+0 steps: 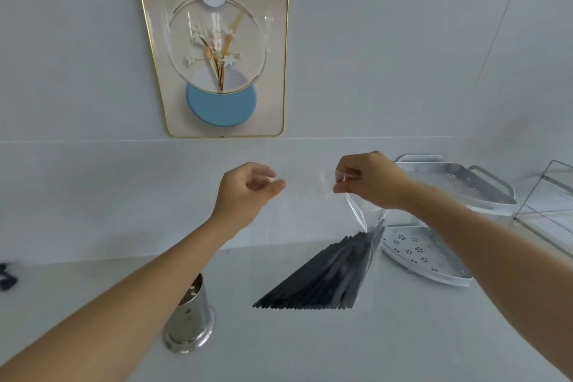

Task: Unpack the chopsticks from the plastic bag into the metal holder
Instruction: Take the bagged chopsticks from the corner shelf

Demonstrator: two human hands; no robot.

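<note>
While right-hand fingers [344, 183] pinch the plastic bag's [362, 214] top, chopsticks [316, 282] hang below; left-hand fingers [266, 180] curl empty.

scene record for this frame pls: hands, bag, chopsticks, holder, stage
left hand: fingers loosely curled, holds nothing clearly
right hand: pinches top of plastic bag, lifting it
chopsticks: black, inside the bag, fanned, lower ends near the counter
metal holder: upright on counter, partly behind left forearm, no chopsticks seen in it
stage: bag not yet emptied

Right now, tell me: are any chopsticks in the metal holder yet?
No: the black chopsticks are all inside the plastic bag pinched by the right hand, apart from the metal holder.
</note>
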